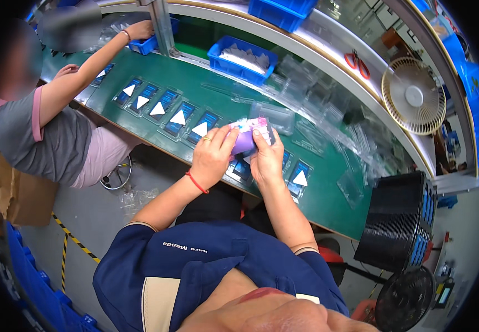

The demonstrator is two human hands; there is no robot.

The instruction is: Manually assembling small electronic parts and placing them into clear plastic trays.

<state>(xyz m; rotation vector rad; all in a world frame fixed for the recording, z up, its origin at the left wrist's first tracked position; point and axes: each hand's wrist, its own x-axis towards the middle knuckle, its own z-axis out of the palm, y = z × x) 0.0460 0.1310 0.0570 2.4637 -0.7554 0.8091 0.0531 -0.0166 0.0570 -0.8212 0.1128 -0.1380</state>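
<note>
From where I stand, the long green workbench (328, 206) runs across the room, with a tall stack of black trays (386, 227) at its right end and a row of blue cards bearing white triangles (179, 117) along its near edge. Over that row, the person's left hand (209, 157) and right hand (266, 159) both grip a small purple-and-pink piece (244, 142), which sits between them, left fingers curled on its left side, right thumb pressing its right part.
</note>
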